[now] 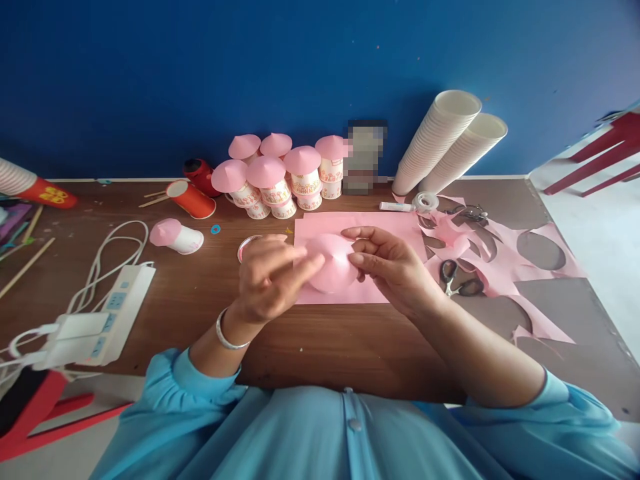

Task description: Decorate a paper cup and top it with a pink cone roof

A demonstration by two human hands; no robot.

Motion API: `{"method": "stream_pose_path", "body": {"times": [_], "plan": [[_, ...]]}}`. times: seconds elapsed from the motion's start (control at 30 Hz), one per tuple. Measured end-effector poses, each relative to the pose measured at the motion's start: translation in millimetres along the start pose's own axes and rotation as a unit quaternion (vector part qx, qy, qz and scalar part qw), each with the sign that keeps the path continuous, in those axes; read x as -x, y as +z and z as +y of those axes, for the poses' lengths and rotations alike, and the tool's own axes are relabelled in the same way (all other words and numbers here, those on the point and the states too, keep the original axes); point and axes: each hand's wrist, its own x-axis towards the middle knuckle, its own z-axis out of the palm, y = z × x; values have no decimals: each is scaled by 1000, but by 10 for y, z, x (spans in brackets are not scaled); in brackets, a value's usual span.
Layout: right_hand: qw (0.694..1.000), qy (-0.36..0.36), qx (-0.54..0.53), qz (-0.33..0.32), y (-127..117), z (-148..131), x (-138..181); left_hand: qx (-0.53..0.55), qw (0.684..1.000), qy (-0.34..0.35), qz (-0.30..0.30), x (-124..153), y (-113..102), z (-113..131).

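Note:
A shallow pink paper cone is held up over a pink paper sheet on the brown table. My right hand pinches the cone's right edge between thumb and fingers. At the cone's left side is my left hand, slightly blurred, with its thumb and a finger stretched out over the paper. Whether those fingertips press on the cone I cannot tell. Behind my left hand, a round rimmed object is mostly hidden. Beyond the sheet stand several patterned paper cups stacked in pairs, topped with pink cones.
Scissors, cut pink scraps, clear tape and a white tube lie right. Tall cup stacks lean on the blue wall. Left are a red cup, a tipped cone-topped cup and a power strip.

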Motion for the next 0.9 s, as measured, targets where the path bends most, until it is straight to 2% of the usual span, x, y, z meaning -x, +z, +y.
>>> {"method": "stream_pose_path", "body": {"times": [0.07,0.1,0.17,0.23,0.27,0.4,0.5,0.9], "plan": [[999,-31,20,22,-45,21,5,106,982,-158,-6,11,57,14],[999,-39,29,24,-70,46,4,176,954,-240,-35,20,75,21],[998,-44,44,20,-114,120,0,319,869,-362,-115,48,90,26],[998,-42,54,13,-138,213,-3,408,788,-429,-170,87,88,21],[997,-40,58,11,-141,258,-2,431,761,-451,-180,107,87,18],[996,-19,82,17,-126,371,23,466,694,-517,-185,164,107,17],[993,-10,114,27,-120,395,40,466,670,-549,-182,178,137,21],[991,14,128,38,-160,497,13,455,646,-580,-196,274,218,-32]]}}
